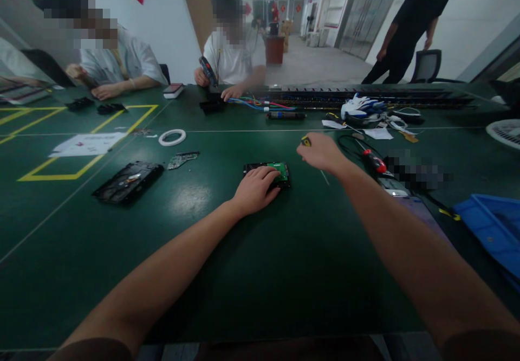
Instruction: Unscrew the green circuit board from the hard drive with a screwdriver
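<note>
A black hard drive with a green circuit board point(280, 170) lies on the green table point(284, 263). My left hand point(257, 188) rests flat on top of it, fingers together and pressing down. My right hand point(322, 152) hovers just right of the drive, closed around a small screwdriver with a yellow and black handle point(306, 141); its thin shaft point(324, 177) points down towards the table.
Another black drive point(129, 181), a loose circuit board point(182, 159) and a white tape ring point(172, 137) lie to the left. A red-handled screwdriver point(374, 161), gloves point(361, 104) and cables sit right. A blue bin point(493, 225) stands at the right edge. Two seated people work opposite; one stands behind.
</note>
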The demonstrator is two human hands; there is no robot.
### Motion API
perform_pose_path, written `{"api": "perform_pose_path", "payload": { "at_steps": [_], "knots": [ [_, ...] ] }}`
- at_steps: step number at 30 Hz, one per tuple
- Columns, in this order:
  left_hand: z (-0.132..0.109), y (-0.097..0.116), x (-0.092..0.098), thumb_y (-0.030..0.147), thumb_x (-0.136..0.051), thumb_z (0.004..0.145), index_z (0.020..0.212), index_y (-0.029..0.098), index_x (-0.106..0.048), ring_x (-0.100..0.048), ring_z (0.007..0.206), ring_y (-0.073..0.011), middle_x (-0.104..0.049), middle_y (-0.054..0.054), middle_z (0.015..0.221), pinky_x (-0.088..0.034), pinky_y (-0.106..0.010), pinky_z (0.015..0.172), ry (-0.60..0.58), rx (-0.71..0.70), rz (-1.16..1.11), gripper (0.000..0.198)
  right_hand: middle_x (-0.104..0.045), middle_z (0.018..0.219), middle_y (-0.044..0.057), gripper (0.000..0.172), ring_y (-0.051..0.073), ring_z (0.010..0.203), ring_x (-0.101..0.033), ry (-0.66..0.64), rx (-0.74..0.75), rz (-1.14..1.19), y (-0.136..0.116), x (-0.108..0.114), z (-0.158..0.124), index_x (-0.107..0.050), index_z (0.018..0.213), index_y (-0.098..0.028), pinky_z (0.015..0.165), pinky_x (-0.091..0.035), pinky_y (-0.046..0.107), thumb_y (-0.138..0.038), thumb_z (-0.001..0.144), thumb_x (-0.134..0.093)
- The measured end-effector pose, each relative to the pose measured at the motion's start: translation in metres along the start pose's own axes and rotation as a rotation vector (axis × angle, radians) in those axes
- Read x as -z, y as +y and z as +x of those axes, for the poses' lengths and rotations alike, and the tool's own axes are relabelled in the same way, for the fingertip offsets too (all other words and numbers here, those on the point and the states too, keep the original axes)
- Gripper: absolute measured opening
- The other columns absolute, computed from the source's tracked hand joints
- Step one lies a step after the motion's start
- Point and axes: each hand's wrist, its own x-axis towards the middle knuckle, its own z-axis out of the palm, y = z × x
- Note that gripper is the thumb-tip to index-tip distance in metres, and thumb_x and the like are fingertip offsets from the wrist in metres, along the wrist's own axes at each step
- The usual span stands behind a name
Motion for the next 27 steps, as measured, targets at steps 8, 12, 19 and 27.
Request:
{"api": "perform_pose_path", "payload": {
  "at_steps": [8,12,19,27],
  "knots": [
    [-0.001,0.002,0.003,0.042,-0.064,0.098,0.142,0.023,-0.052,-0.055,0.133,-0.0322,-0.058,-0.012,0.144,-0.049,-0.052,0.111,0.018,0.028,-0.017,0.05,-0.075,0.089,0.006,0.026,0.014,0.061,-0.064,-0.191,-0.163,0.446,0.009,-0.041,0.01,-0.075,0.109,-0.019,0.051,-0.038,0.023,-0.037,0.092,-0.068],
    [-0.001,0.002,0.003,0.043,-0.066,0.097,0.141,0.022,-0.051,-0.053,0.134,-0.0325,-0.058,-0.013,0.143,-0.048,-0.051,0.112,0.041,0.051,0.0,0.051,-0.072,0.09,0.006,0.029,0.012,0.063,-0.062,-0.312,-0.139,0.666,0.004,-0.052,0.02,-0.073,0.118,-0.02,0.044,-0.027,0.02,-0.038,0.096,-0.067],
    [-0.001,-0.001,0.004,0.05,-0.074,0.092,0.142,0.024,-0.05,-0.055,0.131,-0.0333,-0.059,-0.013,0.141,-0.047,-0.051,0.11,0.067,0.104,0.012,0.062,-0.055,0.062,-0.002,0.029,0.011,0.051,-0.047,-0.38,-0.135,0.671,0.005,-0.058,0.023,-0.076,0.113,-0.019,0.044,-0.025,0.02,-0.042,0.097,-0.068],
    [-0.004,-0.003,0.013,0.044,-0.08,0.088,0.146,0.024,-0.049,-0.052,0.136,-0.0335,-0.057,-0.012,0.145,-0.042,-0.05,0.115,0.017,0.141,0.061,0.069,-0.054,0.063,-0.001,0.033,0.011,0.053,-0.046,-0.374,-0.172,0.638,0.011,-0.052,0.009,-0.074,0.111,-0.016,0.044,-0.027,0.022,-0.045,0.097,-0.067]
  ]
}}
